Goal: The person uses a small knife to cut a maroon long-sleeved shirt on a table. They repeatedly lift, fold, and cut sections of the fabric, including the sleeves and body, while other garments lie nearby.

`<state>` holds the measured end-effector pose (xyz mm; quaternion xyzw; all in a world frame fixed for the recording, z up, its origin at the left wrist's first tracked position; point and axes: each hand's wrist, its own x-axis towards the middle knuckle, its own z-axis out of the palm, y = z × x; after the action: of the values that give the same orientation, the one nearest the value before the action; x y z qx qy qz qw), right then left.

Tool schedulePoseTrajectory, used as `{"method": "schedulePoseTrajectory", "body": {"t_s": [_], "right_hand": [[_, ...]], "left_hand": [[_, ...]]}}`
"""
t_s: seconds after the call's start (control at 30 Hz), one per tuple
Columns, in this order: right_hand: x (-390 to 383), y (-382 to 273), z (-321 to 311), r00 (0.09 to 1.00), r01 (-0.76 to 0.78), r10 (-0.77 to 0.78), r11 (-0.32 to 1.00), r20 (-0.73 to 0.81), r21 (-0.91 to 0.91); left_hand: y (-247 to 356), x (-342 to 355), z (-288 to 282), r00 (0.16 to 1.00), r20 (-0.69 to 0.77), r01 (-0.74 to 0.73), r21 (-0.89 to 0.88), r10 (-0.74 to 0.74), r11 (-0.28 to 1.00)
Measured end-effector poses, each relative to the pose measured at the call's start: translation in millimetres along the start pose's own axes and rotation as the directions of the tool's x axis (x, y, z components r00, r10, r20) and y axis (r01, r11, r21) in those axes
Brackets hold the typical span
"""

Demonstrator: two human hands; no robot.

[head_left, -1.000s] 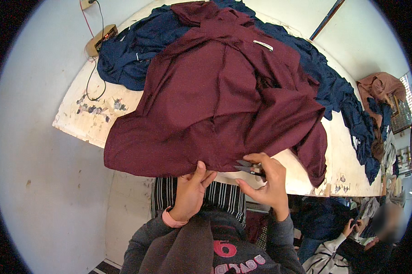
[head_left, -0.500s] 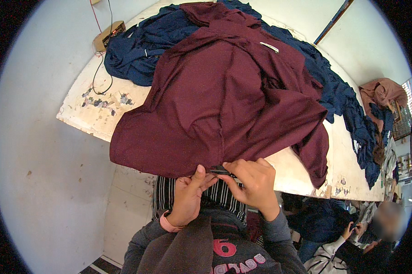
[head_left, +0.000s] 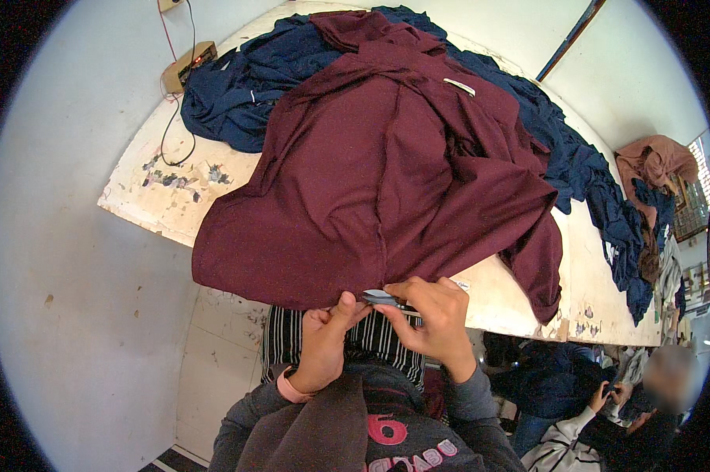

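Observation:
A maroon garment (head_left: 331,189) lies spread over the table, its lower hem hanging past the near edge toward me. My left hand (head_left: 323,338) pinches that hem between thumb and fingers, just left of the middle seam. Closed around a small pair of thread snips (head_left: 380,297), my right hand (head_left: 436,318) is at the same hem, to the right of my left thumb. The snips' blades point left, close to the cloth edge. Whether they touch a thread is too small to tell. A white label (head_left: 459,86) shows on the garment's upper right.
Dark blue garments (head_left: 237,98) are heaped on the pale table (head_left: 147,197) along its far side and right end. A power box (head_left: 188,67) with a dangling cable is at the far left. Another person (head_left: 606,425) sits at the lower right. A brown cloth (head_left: 658,165) hangs beyond.
The snips have turned slightly in my right hand, so more of their blades shows. Both hands stay at the hem, and the garment has barely shifted.

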<state>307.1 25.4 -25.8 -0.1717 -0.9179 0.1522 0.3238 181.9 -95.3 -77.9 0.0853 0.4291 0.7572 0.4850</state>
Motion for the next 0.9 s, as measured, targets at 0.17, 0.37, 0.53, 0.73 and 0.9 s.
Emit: {"method": "schedulePoseTrajectory", "body": {"t_s": [0.17, 0.37, 0.53, 0.73, 0.9], "right_hand": [[-2.0, -2.6, 0.8, 1.000, 0.022, -0.022, 0.998, -0.002, -0.056], [-5.2, 0.6, 8.2, 0.999, 0.004, -0.005, 0.999, -0.040, -0.036], [-0.8, 26.4, 0.4, 0.955, -0.238, 0.168, 0.926, -0.247, -0.294], [-22.0, 65.0, -13.8, 0.940, -0.328, 0.326, 0.945, -0.105, -0.005], [-13.5, -8.3, 58.9, 0.873, -0.416, -0.108, 0.343, 0.475, 0.842]], "left_hand": [[-6.5, -0.3, -9.2, 1.000, 0.006, -0.030, 0.074, 0.030, 0.997], [-7.2, 0.2, -15.1, 0.999, -0.035, -0.022, 0.147, 0.028, 0.989], [57.4, 41.9, -75.9, 0.937, 0.102, -0.324, -0.115, 0.335, 0.939], [152.0, 49.9, -100.0, 0.799, -0.153, -0.499, 0.372, 0.582, 0.783], [148.3, 27.2, -143.6, 0.969, 0.027, -0.184, 0.740, 0.244, 0.647]]}}
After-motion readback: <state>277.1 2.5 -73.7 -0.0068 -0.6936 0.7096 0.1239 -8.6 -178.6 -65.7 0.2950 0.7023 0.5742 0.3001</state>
